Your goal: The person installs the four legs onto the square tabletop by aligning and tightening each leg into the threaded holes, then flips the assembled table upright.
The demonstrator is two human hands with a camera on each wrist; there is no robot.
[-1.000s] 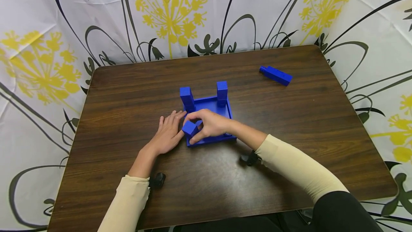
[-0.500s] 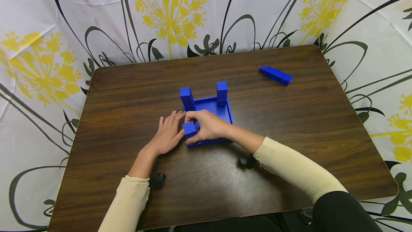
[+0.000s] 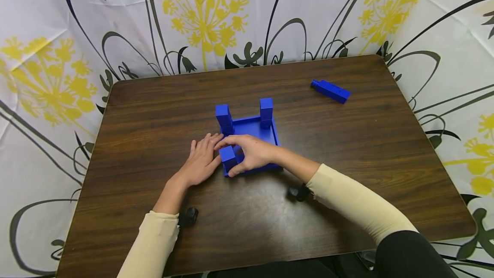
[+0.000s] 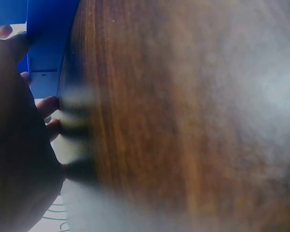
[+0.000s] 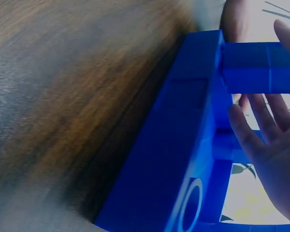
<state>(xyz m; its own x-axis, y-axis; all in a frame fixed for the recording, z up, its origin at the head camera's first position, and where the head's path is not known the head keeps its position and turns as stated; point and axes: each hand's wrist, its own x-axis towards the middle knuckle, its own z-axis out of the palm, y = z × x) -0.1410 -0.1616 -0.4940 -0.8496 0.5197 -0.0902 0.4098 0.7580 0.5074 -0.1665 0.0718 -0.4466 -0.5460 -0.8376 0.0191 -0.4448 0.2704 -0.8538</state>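
A blue square tray-like base point(image 3: 251, 128) lies on the table, with blue square legs upright at its far left point(image 3: 224, 117), far right point(image 3: 266, 110) and near left corners. Around the near left leg point(image 3: 227, 154) my right hand point(image 3: 254, 152) is spread, thumb on the near side and fingers on the far side, with a gap beside the leg. In the right wrist view those fingers point(image 5: 266, 121) look fairly straight beside the leg point(image 5: 258, 67). My left hand point(image 3: 200, 158) lies with extended fingers against the base's left side. A round socket point(image 5: 191, 205) shows at the near right corner.
A loose blue leg point(image 3: 331, 91) with a narrower round end lies at the back right of the brown wooden table point(image 3: 154, 106). A white cloth point(image 3: 231, 16) with yellow and grey plants hangs behind the table.
My right hand closed in around the near left leg, then its fingers and thumb spread wider. The leg's top now sits turned squarer to the base. My left hand has stayed put.
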